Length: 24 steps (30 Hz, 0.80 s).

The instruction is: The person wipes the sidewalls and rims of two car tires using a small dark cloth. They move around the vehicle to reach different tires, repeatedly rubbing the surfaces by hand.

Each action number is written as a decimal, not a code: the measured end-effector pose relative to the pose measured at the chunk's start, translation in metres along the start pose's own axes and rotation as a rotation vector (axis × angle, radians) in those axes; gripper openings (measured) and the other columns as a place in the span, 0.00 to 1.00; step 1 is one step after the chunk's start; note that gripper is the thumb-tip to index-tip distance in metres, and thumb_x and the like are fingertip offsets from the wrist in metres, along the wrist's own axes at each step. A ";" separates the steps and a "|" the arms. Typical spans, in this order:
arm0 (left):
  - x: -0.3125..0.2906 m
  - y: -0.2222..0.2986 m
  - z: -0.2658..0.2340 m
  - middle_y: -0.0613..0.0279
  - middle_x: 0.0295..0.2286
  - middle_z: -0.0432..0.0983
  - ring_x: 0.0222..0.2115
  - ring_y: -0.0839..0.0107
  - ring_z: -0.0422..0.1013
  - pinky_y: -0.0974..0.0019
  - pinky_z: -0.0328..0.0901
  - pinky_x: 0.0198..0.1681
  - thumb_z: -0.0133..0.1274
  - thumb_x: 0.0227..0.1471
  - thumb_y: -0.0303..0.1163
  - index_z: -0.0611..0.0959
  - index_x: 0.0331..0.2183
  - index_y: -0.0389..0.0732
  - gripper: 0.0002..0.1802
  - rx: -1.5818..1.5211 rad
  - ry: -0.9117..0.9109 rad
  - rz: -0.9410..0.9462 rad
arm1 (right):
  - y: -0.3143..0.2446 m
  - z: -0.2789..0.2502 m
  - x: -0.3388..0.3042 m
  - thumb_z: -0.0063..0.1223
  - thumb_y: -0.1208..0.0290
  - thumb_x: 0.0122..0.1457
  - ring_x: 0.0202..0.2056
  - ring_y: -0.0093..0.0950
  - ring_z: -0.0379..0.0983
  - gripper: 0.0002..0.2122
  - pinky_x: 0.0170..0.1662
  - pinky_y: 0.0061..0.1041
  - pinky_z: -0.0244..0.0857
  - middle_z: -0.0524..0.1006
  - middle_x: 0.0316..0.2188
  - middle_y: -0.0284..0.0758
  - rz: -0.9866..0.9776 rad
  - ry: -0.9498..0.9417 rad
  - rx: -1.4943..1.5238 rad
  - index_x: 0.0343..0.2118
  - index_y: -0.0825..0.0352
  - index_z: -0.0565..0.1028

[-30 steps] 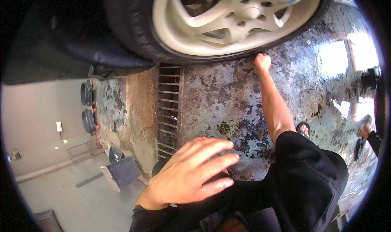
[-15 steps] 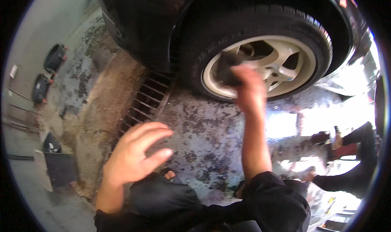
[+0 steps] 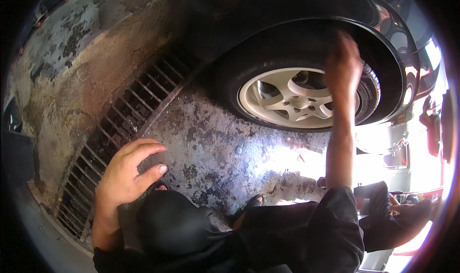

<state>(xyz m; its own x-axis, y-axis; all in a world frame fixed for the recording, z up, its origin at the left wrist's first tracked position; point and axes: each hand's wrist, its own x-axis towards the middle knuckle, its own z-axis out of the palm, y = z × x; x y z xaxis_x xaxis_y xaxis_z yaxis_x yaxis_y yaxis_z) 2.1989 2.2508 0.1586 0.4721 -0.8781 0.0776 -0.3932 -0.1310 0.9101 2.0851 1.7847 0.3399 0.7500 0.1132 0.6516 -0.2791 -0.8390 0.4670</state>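
Observation:
My right hand (image 3: 344,64) is raised to the upper right of a car tyre (image 3: 229,83), its fingers curled and smeared by motion. The dark pad in its grasp half a second ago blends into the black rubber and wheel arch here. A cream spoked wheel rim (image 3: 299,104) sits inside the tyre, just left of my wrist. Over the floor by a metal drain grate, my left hand (image 3: 125,173) hangs empty, thumb and fingers apart.
The car's black body (image 3: 287,7) arches over the wheel. Alongside runs the slatted drain grate (image 3: 143,91). Worn, blotchy floor (image 3: 211,143) lies below me. At the right, another person in dark clothing (image 3: 397,225) is close to my right arm.
My right hand has moved from the lower left of the rim up to the tyre's upper right. The view has shifted, and more of the grate shows. My left hand stays open.

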 end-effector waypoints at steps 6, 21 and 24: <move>-0.015 -0.010 0.011 0.47 0.49 0.79 0.53 0.49 0.75 0.55 0.66 0.59 0.65 0.55 0.36 0.84 0.48 0.34 0.22 -0.007 -0.018 -0.019 | -0.148 0.087 0.010 0.54 0.68 0.61 0.61 0.39 0.71 0.16 0.72 0.55 0.49 0.79 0.54 0.43 -0.403 -0.720 -0.205 0.50 0.64 0.80; -0.041 -0.046 0.017 0.51 0.50 0.79 0.52 0.50 0.74 0.53 0.66 0.59 0.63 0.56 0.38 0.86 0.48 0.39 0.20 -0.043 0.012 -0.193 | -0.060 0.035 -0.002 0.54 0.85 0.56 0.61 0.46 0.73 0.23 0.68 0.42 0.64 0.79 0.56 0.47 -0.400 -0.329 -0.055 0.56 0.67 0.78; -0.043 -0.045 0.018 0.52 0.50 0.79 0.54 0.51 0.74 0.54 0.66 0.59 0.64 0.55 0.38 0.86 0.48 0.39 0.20 -0.029 -0.011 -0.193 | -0.113 0.082 -0.030 0.56 0.78 0.58 0.65 0.40 0.69 0.21 0.71 0.44 0.59 0.77 0.59 0.45 -0.504 -0.507 -0.099 0.57 0.66 0.78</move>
<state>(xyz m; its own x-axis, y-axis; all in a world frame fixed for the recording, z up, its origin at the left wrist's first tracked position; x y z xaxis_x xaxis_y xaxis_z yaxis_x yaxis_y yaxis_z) 2.1818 2.2859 0.1071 0.5274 -0.8433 -0.1037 -0.2735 -0.2840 0.9190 2.1434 1.8325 0.2181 0.9812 0.1930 -0.0038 0.1395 -0.6951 0.7052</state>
